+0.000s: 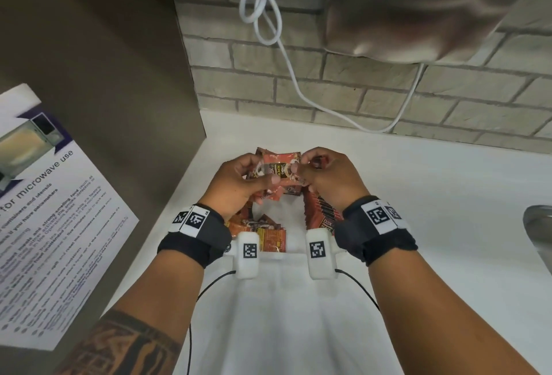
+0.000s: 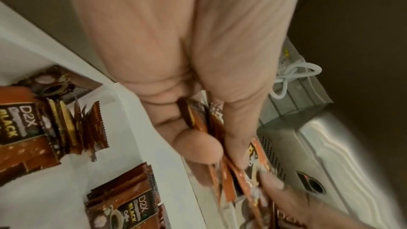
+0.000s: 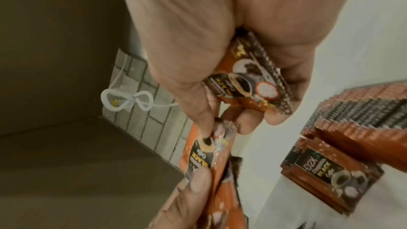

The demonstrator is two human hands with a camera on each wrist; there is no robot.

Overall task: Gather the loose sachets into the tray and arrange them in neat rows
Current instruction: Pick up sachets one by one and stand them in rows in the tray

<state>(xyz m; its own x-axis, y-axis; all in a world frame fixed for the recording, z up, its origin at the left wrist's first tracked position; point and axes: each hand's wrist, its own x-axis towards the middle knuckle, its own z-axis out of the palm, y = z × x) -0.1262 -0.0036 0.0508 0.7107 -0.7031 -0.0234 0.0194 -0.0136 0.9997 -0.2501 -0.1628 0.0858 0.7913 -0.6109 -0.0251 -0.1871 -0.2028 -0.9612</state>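
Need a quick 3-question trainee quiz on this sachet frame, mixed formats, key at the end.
1. True or false: both hands hold sachets.
2. The neat row of sachets standing on edge in the tray lies under which wrist in the head view? A) left B) right C) neither
3. Fill in: the white cable hangs on the ___ wall.

Key
1. True: the left hand grips a bunch of sachets; the right hand pinches it and palms a single sachet.
2. B
3. brick
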